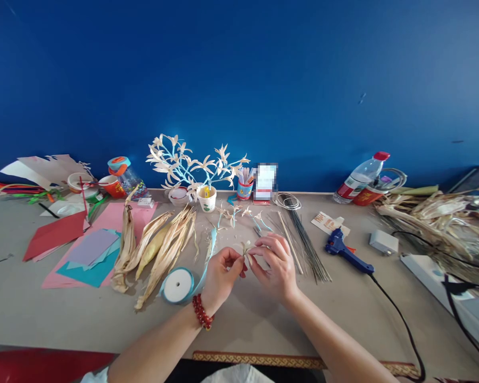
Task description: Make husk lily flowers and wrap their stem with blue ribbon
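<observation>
Small cream-coloured flower with thin, narrow petals [246, 251], held above the grey tabletop [243, 332] near its middle; its lower part is covered by fingers, so the stem cannot be made out. The left hand [222, 276], with a dark-red beaded bracelet [203, 312] at the wrist, pinches it between thumb and forefinger; the right hand [277, 263] closes narrowly at its other side, fingertips touching the petals, though how firmly cannot be told. A pale-blue ribbon [210, 243] passes partly out of sight behind the left hand, near a round white-faced ribbon spool [178, 284]. Beyond the hands, overlapping pale flowers on blue-wrapped stems [183, 164] rise from a white paper cup [206, 201]; beside them, a pixelated upright rectangle [266, 180] is unreadable. At right, a white power strip [427, 274] is cut off by the frame.
</observation>
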`<action>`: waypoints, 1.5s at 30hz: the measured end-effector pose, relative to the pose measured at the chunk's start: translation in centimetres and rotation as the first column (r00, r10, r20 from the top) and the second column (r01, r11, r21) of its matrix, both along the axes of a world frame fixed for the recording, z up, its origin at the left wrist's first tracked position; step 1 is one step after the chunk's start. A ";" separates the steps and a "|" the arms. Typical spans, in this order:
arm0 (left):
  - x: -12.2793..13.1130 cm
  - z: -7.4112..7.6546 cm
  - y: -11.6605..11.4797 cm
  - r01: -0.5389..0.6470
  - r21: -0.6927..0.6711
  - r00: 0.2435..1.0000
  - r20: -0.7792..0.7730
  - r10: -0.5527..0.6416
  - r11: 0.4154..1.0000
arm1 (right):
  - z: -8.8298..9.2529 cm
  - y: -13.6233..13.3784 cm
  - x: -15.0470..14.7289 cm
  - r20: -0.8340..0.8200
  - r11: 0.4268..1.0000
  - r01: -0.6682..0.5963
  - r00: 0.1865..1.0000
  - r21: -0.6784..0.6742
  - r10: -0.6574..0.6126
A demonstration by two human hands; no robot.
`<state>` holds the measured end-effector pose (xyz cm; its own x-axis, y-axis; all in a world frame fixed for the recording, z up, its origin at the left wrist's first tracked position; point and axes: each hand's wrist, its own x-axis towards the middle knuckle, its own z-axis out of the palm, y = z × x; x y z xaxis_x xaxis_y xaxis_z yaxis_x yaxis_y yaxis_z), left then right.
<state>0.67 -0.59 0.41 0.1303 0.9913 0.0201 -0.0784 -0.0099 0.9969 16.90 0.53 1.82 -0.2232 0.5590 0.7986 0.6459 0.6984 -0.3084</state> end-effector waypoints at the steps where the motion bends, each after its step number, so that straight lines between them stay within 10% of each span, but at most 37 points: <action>1: 0.0 -0.1 0.0 0.001 0.002 1.000 0.001 -0.001 1.000 | 0.0 0.0 0.0 0.000 1.000 0.001 1.000 0.000 -0.001; 30: 0.4 0.4 -0.1 -0.044 -0.020 0.998 0.045 0.045 0.999 | 0.1 0.0 0.4 0.013 1.000 0.005 1.000 0.011 -0.005; 38: 0.5 0.1 -0.1 -0.065 0.005 0.987 0.147 0.064 0.998 | -0.6 0.3 0.3 -0.295 0.998 0.014 0.955 -0.068 -0.034; 45: 0.2 0.3 -0.4 -0.041 0.083 0.981 0.192 0.024 0.996 | -1.8 0.7 0.1 -0.663 0.794 -0.409 0.749 -0.451 0.010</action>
<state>0.85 -1.01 0.75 0.0834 0.9883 0.1274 -0.2654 -0.1012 0.9588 17.00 1.20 0.06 0.0205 0.9272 0.3739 0.0373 0.3730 -0.9271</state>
